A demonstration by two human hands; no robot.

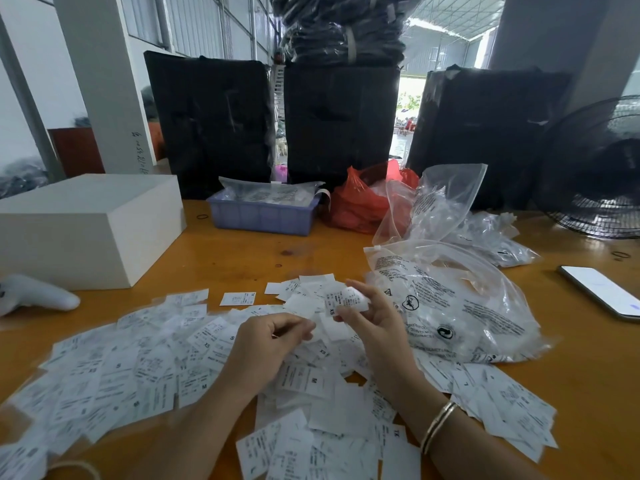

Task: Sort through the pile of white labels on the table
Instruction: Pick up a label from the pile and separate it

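My right hand (pixel 372 317) holds a small bunch of white printed fabric labels (pixel 346 299) between the thumb and the curled fingers; the one in front shows the size mark "XS". The bunch stands raised above the table, just over the far edge of the big loose pile of white labels (pixel 145 362). My left hand (pixel 273 337) is just beside it, lower and to the left, with the fingers curled in. Something white shows at its fingertips, but I cannot tell if it is pinching a label or only touching the pile under it.

The pile spreads on the orange wooden table (pixel 228 251) under both my wrists, wide to the left of my left hand, nearer to me, and also to the right under my right forearm, which wears a thin gold bangle (pixel 439 426). One single label (pixel 238 298) lies apart, beyond my left hand.

Just right of my right hand lies a clear plastic bag with black print (pixel 460 306), touching the pile. Far left of my grip stands a white rectangular box (pixel 86 230), and beyond both hands a lilac plastic tray (pixel 263 216).
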